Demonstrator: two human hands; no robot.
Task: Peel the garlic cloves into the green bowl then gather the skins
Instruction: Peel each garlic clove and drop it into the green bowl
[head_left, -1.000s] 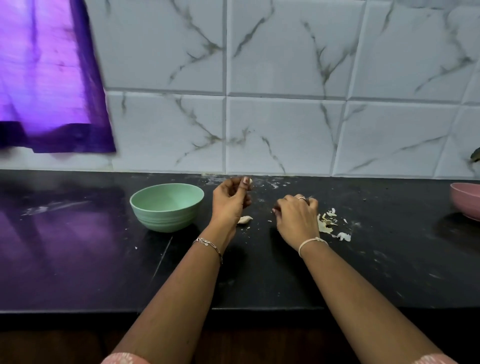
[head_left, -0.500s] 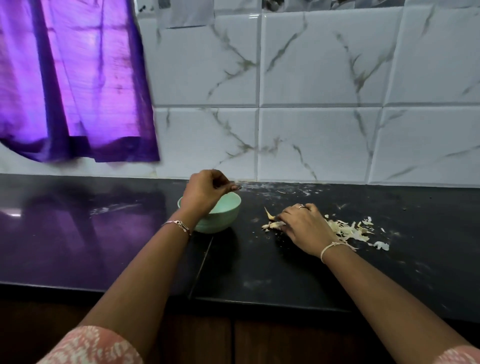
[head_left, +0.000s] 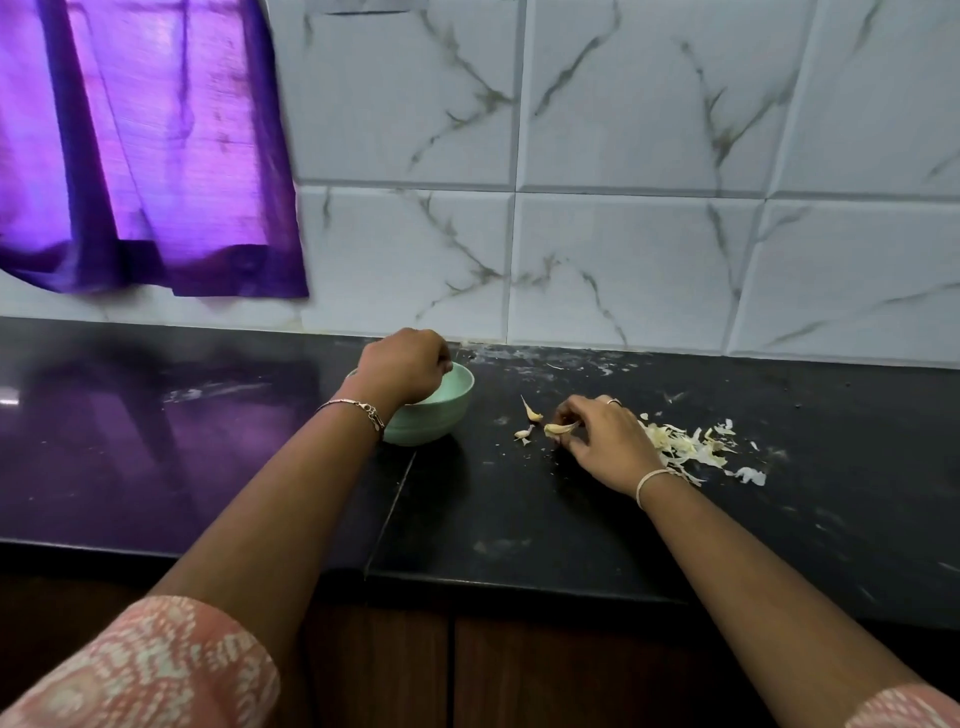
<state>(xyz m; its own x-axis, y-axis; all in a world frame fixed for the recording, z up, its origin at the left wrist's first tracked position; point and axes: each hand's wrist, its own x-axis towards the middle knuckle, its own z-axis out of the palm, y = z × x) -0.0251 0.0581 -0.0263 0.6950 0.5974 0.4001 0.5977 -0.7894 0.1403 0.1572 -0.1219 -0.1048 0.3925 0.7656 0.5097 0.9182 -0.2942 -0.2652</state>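
Note:
The green bowl (head_left: 441, 410) stands on the black counter near the wall. My left hand (head_left: 402, 366) hovers over its rim with the fingers curled downward into it; what they hold is hidden. To the right, my right hand (head_left: 602, 441) rests on the counter and pinches an unpeeled garlic clove (head_left: 560, 428) at its fingertips. Two more cloves lie just left of it, one (head_left: 532, 413) further back and one (head_left: 523, 432) closer. A heap of pale garlic skins (head_left: 685, 447) lies right of my right hand.
The black counter (head_left: 493, 519) ends in a front edge above dark wooden cabinet doors. A white marble-tiled wall (head_left: 623, 234) backs it. A purple curtain (head_left: 145, 156) hangs at the upper left. Stray skin flakes (head_left: 750, 475) lie right of the heap.
My left hand moved left from the counter's middle to over the green bowl. My right hand reached down and took hold of a clove. The view shifted left, and the pink bowl left the frame.

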